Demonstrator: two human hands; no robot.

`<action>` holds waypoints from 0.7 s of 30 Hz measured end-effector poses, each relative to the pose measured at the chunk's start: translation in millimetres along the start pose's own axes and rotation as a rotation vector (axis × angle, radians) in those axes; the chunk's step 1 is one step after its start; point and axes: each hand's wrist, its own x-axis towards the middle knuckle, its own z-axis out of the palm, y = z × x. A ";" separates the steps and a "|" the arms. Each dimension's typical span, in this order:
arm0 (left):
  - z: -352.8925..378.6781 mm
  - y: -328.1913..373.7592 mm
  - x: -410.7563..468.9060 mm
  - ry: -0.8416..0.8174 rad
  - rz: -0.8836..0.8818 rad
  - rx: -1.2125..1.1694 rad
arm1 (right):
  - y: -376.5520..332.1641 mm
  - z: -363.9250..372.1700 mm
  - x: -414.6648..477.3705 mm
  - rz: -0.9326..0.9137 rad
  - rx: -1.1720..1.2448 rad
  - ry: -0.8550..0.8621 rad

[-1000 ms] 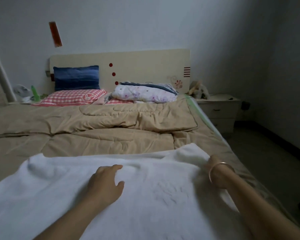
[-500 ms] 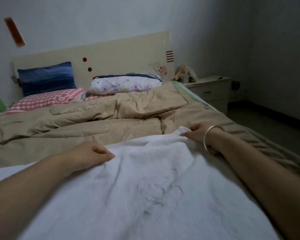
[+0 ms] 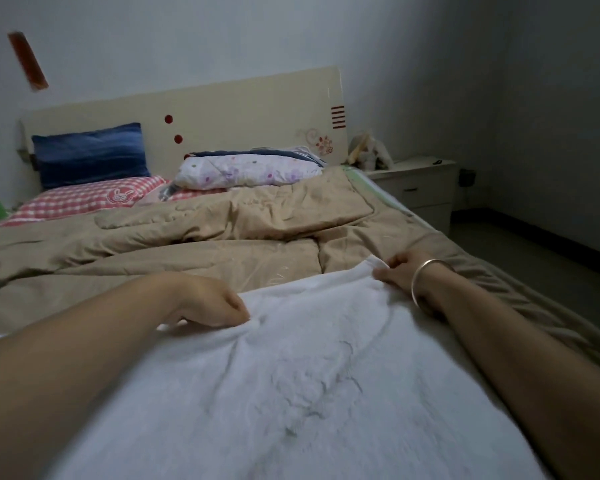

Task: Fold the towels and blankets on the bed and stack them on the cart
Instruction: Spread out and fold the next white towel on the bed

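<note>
- White towel [image 3: 291, 393] lies spread over the near end of the bed [image 3: 84, 271], on top of a tan quilt [image 3: 222, 237].
- Left hand [image 3: 212, 301] is clenched, bunching the towel's far edge.
- Right hand [image 3: 404, 271], a bangle [image 3: 426, 282] on its wrist, pinches the towel's far right corner.
- Nightstand [image 3: 420, 183] stands beside the headboard [image 3: 222, 119], at far right.

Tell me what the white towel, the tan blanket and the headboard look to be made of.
White towel: looks like terry cloth, nubby matte pile. Tan blanket: seems a padded quilt, stitched seams and a faint sheen, perhaps synthetic. Headboard: apparently laminated board, smooth, glossy cream with red printed marks.
</note>
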 end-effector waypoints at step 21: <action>4.9 -33.0 33.3 0.393 -0.045 -0.287 | 5.4 -22.3 -1.1 0.032 0.332 -0.116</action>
